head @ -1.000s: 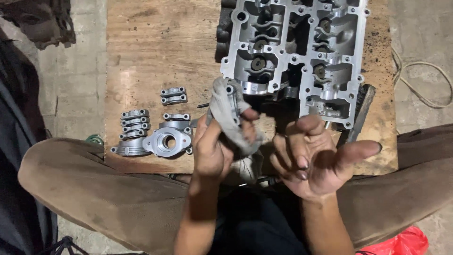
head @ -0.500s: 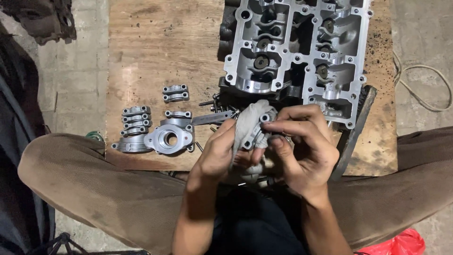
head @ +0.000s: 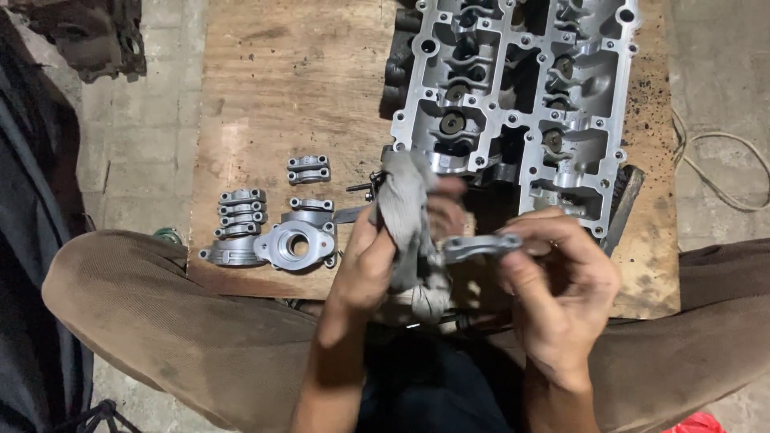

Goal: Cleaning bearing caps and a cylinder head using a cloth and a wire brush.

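Head view, the only angle here. Your left hand (head: 365, 269) is bunched around a grey rag (head: 409, 216), soft and crumpled, fingers closed on it with the cloth sticking up above your knuckles and hanging a bit below. Your right hand (head: 557, 281) is pinching a small metal cap (head: 480, 244), thumb and fingertips closed on its right end. It's a dull silver cast piece, a flat bar with a rounded eye at each end, held level at lower centre of the frame, and its left end is touching the rag.

Right above your hands sits the cylinder head (head: 513, 104), big bright aluminium casting full of pockets, bolt holes and dark round openings, taking up the upper right of the frame. The rag covers a bit of its lower left corner.

It all rests on a plywood board (head: 281, 96), rough, brown and stained, with dark specks near the right edge. Left of centre you've got a stack of matching caps (head: 241, 212) laid in a row, one more cap pair (head: 309, 169) just above them, and a round flanged housing (head: 295, 244) with a hole through it, all the same matte silver. A dark flat bar (head: 622, 208) lies along the head's lower right edge.

Your knees in brown trousers (head: 160, 321) frame the bottom. A pale cable (head: 722, 172) loops on the concrete floor at right.
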